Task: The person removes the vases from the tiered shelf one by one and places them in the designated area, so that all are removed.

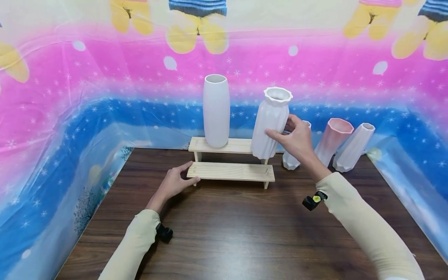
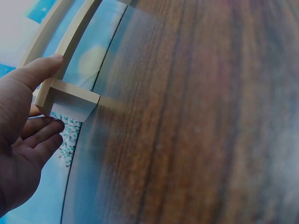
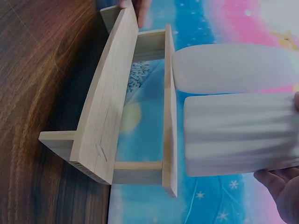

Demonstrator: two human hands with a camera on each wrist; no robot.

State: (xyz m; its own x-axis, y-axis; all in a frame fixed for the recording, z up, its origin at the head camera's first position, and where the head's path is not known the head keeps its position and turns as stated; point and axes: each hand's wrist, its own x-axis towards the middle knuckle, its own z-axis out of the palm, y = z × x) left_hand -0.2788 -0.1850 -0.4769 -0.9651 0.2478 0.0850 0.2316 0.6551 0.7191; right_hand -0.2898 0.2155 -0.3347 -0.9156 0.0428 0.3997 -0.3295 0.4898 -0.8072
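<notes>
My right hand (image 1: 297, 140) grips a white ribbed vase (image 1: 271, 126) with a scalloped rim, thumb on its near side. The vase leans slightly at the right end of a two-step wooden stand (image 1: 231, 171). In the right wrist view a narrow gap shows between the held vase's base (image 3: 191, 135) and the upper board (image 3: 169, 112). My left hand (image 1: 173, 182) holds the left end of the lower board between thumb and fingers; the left wrist view shows the thumb (image 2: 42, 70) against the board. A tall smooth white vase (image 1: 216, 112) stands upright on the upper board's left part.
Right of the stand, on the dark wood table (image 1: 224, 225), are a pink-and-white vase (image 1: 332, 142), a slim white vase (image 1: 354, 147) and a small white vase (image 1: 291, 160) partly behind my right hand. A patterned cloth (image 1: 245, 58) hangs around the table's back and sides.
</notes>
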